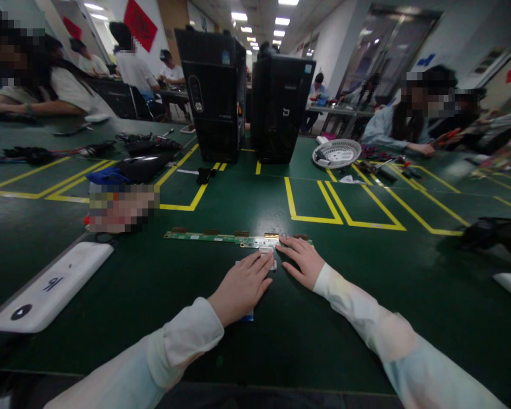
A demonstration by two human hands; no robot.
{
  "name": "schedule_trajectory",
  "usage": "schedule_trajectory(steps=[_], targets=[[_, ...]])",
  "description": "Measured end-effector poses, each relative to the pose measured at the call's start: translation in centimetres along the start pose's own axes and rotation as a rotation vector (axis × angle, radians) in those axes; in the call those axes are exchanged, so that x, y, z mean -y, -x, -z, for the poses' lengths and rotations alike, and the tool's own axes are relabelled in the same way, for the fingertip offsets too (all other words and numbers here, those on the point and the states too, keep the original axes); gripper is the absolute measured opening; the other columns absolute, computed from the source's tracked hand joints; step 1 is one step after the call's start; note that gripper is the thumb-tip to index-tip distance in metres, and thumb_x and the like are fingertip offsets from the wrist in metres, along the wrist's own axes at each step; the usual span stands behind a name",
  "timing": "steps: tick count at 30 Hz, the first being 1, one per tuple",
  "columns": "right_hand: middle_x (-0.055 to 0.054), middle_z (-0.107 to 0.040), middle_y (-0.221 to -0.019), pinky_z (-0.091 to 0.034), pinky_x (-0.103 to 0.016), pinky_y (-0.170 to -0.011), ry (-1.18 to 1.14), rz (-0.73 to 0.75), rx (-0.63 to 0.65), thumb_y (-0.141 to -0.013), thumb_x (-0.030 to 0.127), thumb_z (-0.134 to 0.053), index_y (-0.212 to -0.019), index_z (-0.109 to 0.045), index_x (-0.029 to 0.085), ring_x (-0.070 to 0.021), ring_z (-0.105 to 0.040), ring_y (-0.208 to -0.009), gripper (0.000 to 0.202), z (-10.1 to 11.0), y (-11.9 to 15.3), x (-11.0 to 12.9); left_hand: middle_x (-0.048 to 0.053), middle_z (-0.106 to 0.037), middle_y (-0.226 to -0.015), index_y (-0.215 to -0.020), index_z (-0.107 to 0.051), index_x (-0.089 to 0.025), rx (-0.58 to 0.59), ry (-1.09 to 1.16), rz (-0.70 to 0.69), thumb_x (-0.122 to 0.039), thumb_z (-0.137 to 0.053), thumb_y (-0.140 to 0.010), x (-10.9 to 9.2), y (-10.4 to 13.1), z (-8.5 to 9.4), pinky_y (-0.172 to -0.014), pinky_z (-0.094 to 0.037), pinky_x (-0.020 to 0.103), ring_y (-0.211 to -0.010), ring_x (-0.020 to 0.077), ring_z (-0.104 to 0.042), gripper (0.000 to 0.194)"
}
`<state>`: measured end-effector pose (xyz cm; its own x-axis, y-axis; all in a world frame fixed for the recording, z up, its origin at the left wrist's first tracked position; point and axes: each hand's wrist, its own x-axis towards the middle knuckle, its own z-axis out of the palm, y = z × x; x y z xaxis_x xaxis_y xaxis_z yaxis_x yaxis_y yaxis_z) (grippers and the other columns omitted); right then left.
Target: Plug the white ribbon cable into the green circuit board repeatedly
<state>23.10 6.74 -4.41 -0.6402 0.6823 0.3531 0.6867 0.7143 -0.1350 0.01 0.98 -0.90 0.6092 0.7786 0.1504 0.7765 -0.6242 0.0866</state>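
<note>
The long green circuit strip [204, 237] lies flat on the green table [187, 358] in front of the person, its long axis running left to right, roughly along the near edge, with the right end a shade closer. Brown tabs [241, 233] line its far side. A small white connector piece [266, 250] sits at the near side, right of the middle.

The left hand [243, 284] reaches in palm down, fingers together over that piece; from here I can't tell whether it pinches or only presses. A blue-edged piece [247, 317] peeks from under it, mostly hidden. The right hand [302, 261] is spread, gripping nothing I can see, fingertips on the strip's right part and covering some of it.

Off to the left lie a white handset-like device [59, 287], slanting away, and beyond it a blue-and-black bag [130, 169]. Past the strip, yellow tape [315, 219] marks the tabletop, and two black computer towers [215, 96] stand upright, blocking much of the view behind. Right of them is a white basket [352, 146] with a dark piece at its left side; its other contents are too small to name. Loose cables [32, 153] lie far left.
</note>
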Motion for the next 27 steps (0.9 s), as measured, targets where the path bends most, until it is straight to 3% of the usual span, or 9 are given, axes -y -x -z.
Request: schedule_trajectory(steps=[15, 27], targets=[[-0.012, -0.051, -0.140, -0.037, -0.051, -0.106, -0.032, 0.009, -0.014, -0.091, 0.034, -0.044, -0.131, -0.055, 0.019, -0.0270, -0.044, -0.130, 0.044, 0.2, -0.1, -0.1, 0.005, -0.046, -0.147, -0.141, -0.042, -0.016, -0.001, 0.018, -0.080, -0.033, -0.031, -0.100, 1.3, -0.3, -0.1, -0.111, -0.031, 0.036, -0.135, 0.0180, -0.040, 0.046], [-0.012, -0.050, -0.140, -0.036, -0.051, -0.106, -0.021, 0.002, -0.002, -0.091, 0.033, -0.044, -0.132, -0.054, 0.020, -0.0263, -0.042, -0.131, 0.044, 0.2, 0.0, 0.0, 0.007, -0.049, -0.145, -0.139, -0.045, -0.015, -0.026, 0.066, -0.059, -0.032, -0.032, -0.099, 0.9, -0.4, -0.2, -0.110, -0.034, 0.040, -0.133, 0.0202, -0.043, 0.045]])
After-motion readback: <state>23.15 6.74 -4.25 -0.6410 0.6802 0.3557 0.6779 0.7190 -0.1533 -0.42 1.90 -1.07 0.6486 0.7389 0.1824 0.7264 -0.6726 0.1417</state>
